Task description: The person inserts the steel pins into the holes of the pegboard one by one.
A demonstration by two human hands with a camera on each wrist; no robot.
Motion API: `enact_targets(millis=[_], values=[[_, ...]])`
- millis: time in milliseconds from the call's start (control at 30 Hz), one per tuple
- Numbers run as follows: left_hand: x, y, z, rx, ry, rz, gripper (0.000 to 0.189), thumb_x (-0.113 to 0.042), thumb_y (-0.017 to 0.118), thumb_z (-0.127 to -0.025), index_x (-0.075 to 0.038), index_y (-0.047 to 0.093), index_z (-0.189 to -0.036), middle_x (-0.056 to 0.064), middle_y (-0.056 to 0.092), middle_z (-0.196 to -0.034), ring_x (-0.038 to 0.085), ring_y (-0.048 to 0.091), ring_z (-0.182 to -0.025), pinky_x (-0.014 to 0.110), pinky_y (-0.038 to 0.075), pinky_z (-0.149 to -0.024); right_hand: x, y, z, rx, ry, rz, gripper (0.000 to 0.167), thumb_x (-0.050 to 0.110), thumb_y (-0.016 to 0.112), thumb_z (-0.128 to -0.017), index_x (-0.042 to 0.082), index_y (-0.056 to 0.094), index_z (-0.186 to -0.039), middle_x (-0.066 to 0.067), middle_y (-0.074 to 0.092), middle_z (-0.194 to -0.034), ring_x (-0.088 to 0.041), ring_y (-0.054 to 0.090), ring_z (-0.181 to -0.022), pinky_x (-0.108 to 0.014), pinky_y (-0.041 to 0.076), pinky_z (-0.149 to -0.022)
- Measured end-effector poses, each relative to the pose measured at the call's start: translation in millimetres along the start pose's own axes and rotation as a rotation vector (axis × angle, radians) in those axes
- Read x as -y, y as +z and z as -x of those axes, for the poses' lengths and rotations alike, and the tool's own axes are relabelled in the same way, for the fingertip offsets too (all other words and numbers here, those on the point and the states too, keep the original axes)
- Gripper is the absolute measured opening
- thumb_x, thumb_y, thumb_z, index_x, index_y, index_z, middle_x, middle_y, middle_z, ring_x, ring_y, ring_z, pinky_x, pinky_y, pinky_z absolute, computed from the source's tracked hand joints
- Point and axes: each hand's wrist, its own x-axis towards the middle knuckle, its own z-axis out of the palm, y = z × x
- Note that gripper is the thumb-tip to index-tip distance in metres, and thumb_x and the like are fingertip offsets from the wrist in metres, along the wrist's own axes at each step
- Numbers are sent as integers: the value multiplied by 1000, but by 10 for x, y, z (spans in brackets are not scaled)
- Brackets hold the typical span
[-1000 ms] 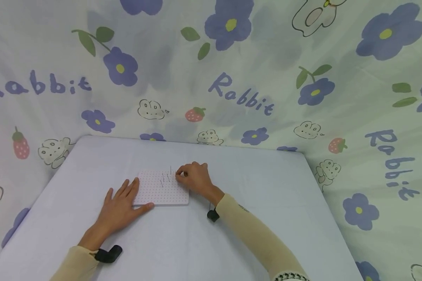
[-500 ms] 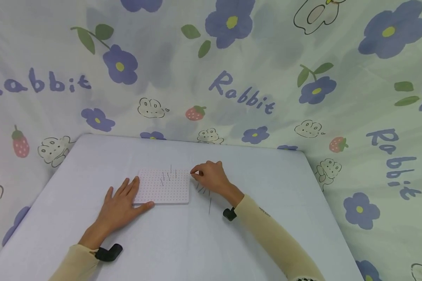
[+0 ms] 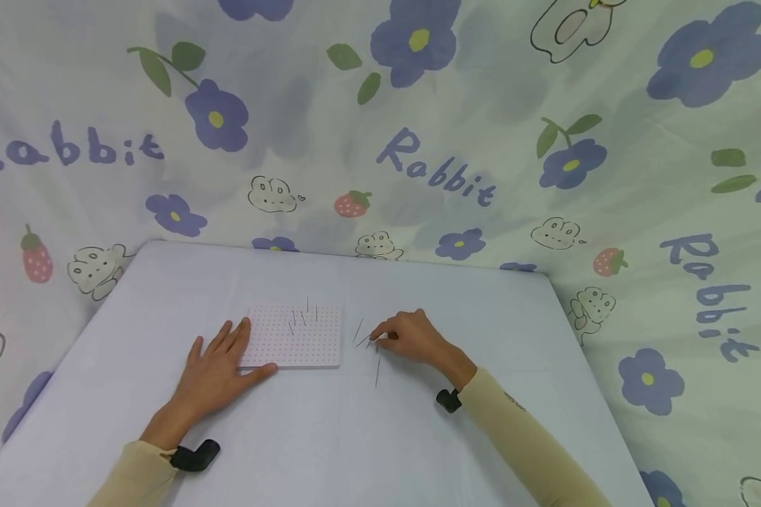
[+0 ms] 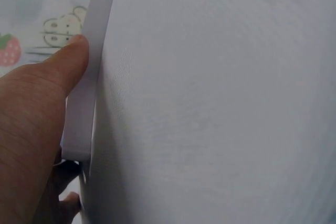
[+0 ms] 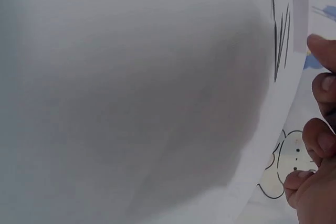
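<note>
A white pegboard (image 3: 292, 352) with a grid of small holes lies on the table. Several thin dark pins (image 3: 294, 318) stand in its upper part, some leaning. My left hand (image 3: 214, 377) rests at the board's left side with fingers spread; the thumb (image 4: 73, 59) lies along its front edge. Right of the board, more thin pins (image 3: 377, 371) lie loose on the table. My right hand (image 3: 412, 336) is over this group, thumb and forefinger close together at one pin's end. In the right wrist view, loose pins (image 5: 282, 45) lie beside the fingers, and none shows between the fingertips.
A white cloth covers the table (image 3: 279, 436). Behind and at both sides hangs a curtain (image 3: 330, 134) printed with flowers and rabbits. Each wrist wears a small black camera (image 3: 194, 456).
My right hand has left a pin standing at the board's upper right and moved right and down to the loose pins. My left hand has stayed in place.
</note>
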Motion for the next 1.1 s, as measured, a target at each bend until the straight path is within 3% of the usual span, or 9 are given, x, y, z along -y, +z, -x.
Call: enact_targets(millis=[200,500,1100], values=[[12,-10,-5,-8,5,6,113,-77,54,-87,4,20,-158,26,29,-160,47,18,-150,75,3,-113,-14,17,47,47,-59,33,17,30,71,-94,35,79,-107,18,53,-58,-3,47,-61,-33,36,-73],[8,14,16,-10,6,17,113,-76,55,-87,4,20,-158,26,30,-160,47,19,-150,75,3,-113,-30,79,123,139,-47,-36,19,31,77,-89,38,79,-106,17,54,-60,-2,48,-64,-35,34,-78],[1,4,10,-22,17,16,111,-75,56,-87,4,21,-157,26,31,-159,47,20,-149,75,4,-112,8,126,190,149,-72,17,18,39,81,-84,38,81,-102,27,59,-71,0,50,-72,-32,29,-73]])
